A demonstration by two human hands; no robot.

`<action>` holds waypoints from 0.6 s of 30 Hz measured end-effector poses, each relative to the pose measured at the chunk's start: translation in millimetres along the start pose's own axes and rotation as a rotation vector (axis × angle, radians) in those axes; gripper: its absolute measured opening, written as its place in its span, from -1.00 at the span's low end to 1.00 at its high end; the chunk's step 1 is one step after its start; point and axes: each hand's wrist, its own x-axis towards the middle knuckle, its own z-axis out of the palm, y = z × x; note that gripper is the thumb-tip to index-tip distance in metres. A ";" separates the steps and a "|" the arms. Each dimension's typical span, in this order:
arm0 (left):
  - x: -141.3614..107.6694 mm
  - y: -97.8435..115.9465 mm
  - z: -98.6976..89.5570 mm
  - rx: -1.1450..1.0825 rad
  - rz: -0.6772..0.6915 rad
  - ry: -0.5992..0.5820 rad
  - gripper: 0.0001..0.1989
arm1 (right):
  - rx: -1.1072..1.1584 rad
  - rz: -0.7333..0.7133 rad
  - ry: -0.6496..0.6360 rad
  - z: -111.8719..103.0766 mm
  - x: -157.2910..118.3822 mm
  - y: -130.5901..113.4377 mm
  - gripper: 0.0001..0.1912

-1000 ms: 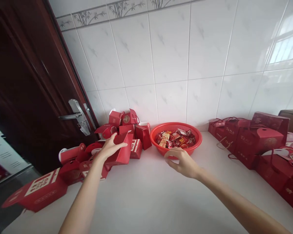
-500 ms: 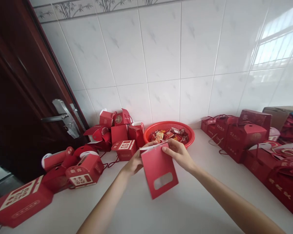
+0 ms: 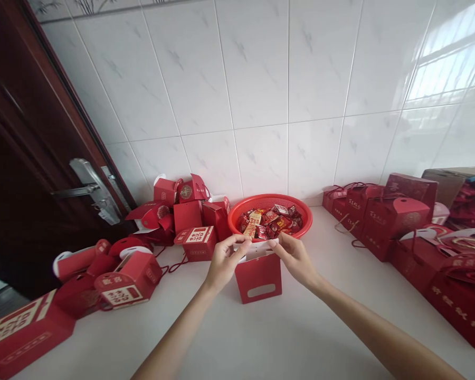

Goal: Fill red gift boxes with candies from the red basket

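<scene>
A small red gift box with a white inside and an oval cut-out low on its near face stands upright before me, its top open. My left hand pinches the left part of the top rim between thumb and fingers. At the right end of the same rim, my right hand holds a white inner flap the same way. Just behind the box is a red plastic basket of wrapped sweets, partly covered by my fingers.
Red gift boxes are piled to the left, reaching to the near left corner by a dark door. More red boxes with cords line the right side. A tiled wall closes off the back of the white tabletop.
The flat, tilted box has been opened out and now stands upright. Both hands have moved to the two ends of its top rim. The view has shifted slightly.
</scene>
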 end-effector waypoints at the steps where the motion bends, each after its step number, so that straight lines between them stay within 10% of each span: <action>1: -0.5 -0.2 0.4 -0.002 -0.005 0.018 -0.67 | 0.004 0.005 0.008 1.5 -1.5 -0.8 -0.42; 10: 4.7 2.6 -3.4 -0.065 -0.257 -0.065 -0.65 | -0.035 0.082 -0.059 -11.0 18.6 -4.4 -0.43; 18: 9.5 17.6 -12.6 0.007 -0.213 -0.263 -0.55 | 0.055 0.069 0.350 -54.4 93.8 6.6 -0.65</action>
